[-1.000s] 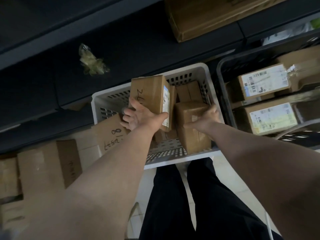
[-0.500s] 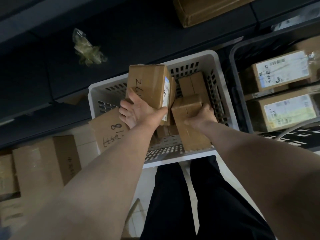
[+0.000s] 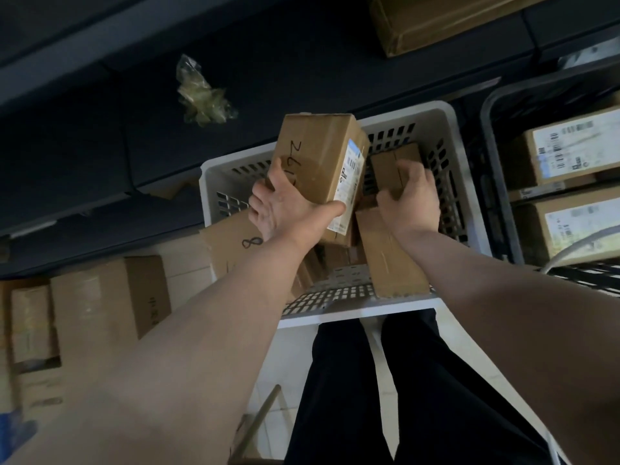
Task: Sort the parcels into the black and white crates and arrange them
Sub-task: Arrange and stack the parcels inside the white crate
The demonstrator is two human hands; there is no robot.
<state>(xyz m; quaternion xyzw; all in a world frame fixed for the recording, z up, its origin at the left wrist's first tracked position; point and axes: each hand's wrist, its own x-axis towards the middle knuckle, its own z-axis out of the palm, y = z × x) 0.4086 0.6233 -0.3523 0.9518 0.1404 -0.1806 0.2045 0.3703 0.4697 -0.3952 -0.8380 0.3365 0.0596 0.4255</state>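
A white slotted crate (image 3: pixel 446 125) stands in front of my legs with several brown parcels inside. My left hand (image 3: pixel 285 209) grips a tall brown parcel (image 3: pixel 318 159) with handwritten digits and a white label, held tilted above the crate's left part. My right hand (image 3: pixel 411 199) is inside the crate, fingers closed on a small brown parcel (image 3: pixel 385 166) at the back right. A longer parcel (image 3: pixel 389 260) lies below that hand by the crate's near wall. A black crate (image 3: pixel 493 182) at the right holds labelled parcels (image 3: pixel 570 149).
More cardboard boxes (image 3: pixel 100 303) sit on the floor at the left, one marked with an 8 (image 3: pixel 235 239) leaning against the white crate. Dark shelving (image 3: pixel 302 62) runs behind, with crumpled plastic wrap (image 3: pixel 201 95) and a big carton (image 3: pixel 446 18) on it.
My right hand left the longer parcel and moved back onto the small parcel at the crate's far right. My left hand kept hold of the tall parcel, lifting it slightly.
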